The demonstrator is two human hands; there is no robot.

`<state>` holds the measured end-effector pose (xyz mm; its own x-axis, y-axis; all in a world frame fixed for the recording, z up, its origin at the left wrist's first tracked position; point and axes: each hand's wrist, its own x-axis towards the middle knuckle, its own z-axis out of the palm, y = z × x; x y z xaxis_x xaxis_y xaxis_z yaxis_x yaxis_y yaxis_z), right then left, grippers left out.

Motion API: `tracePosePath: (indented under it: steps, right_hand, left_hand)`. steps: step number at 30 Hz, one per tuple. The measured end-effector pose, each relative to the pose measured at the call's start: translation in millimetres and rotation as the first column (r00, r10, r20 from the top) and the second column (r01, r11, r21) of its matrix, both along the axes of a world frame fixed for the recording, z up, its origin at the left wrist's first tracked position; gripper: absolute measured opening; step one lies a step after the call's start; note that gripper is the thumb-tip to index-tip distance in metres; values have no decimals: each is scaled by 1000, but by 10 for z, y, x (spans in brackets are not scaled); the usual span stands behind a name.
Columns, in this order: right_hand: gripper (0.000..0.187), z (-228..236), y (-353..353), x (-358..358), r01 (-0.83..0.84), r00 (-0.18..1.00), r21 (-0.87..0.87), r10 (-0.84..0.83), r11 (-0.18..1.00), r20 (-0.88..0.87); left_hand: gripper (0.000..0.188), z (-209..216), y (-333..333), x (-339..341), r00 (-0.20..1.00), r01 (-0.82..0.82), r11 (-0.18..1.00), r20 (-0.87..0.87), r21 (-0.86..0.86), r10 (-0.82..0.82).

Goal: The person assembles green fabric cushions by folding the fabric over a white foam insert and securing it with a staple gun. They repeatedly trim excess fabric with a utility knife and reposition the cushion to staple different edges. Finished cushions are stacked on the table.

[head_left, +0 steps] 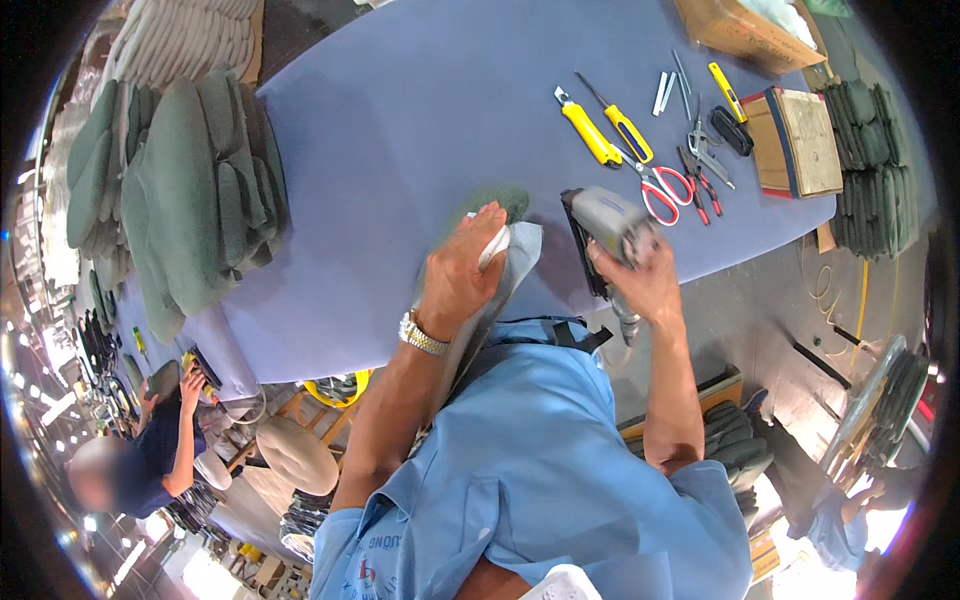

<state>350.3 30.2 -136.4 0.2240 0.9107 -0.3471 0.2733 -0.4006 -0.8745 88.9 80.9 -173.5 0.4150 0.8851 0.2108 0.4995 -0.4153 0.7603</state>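
Blue-grey, the table (pixel 380 120) stretches wide, a stack of green pads (pixel 185 195) at its left. At the near edge, the left hand (pixel 462 268) curls over a padded piece (pixel 511 202), pinching its pale cloth (pixel 522 258); just right, the right hand (pixel 645 275) wraps a grey staple gun (pixel 603 210), near red-handled scissors (pixel 665 192).

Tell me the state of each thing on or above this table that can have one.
Left hand: closed on the green padded piece.
Green padded piece: held, partly covered.
Right hand: wrapped around the staple gun.
Staple gun: gripped, slightly blurred.
Red-handled scissors: lying flat, opening unclear.
Red-handled pliers: lying flat, handles apart.
Larger yellow utility knife: lying down, blade extension unclear.
Yellow screwdriver: lying loose.
Cardboard box: open-topped, white material inside.
Green pads: stacked.
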Motion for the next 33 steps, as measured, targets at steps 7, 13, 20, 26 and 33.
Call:
tracePosePath:
  steps: [7,13,20,26,33]
  right_hand:
    - [71,269,165,-247,-297,955,447,273,844,119]
    - [64,1,171,-292,-349,931,328,364,878,14]
    - [67,-118,313,-173,-358,925,345,379,868,5]
    - [67,15,401,-58,-399,907,315,421,861,0]
    - [79,105,390,-53,-404,900,143,421,903,-113]
  left_hand:
    - [53,-87,-2,-27,1000,5,1000,19,-1,-5]
    - [56,-104,24,-50,999,-10,999,36,-34,11]
    - [51,-46,172,47,1000,-13,1000,-21,-22,12]
    - [49,50,229,148,999,14,999,-37,-47,-16]
    - [44,96,229,233,1000,-2,995,-11,-102,1]
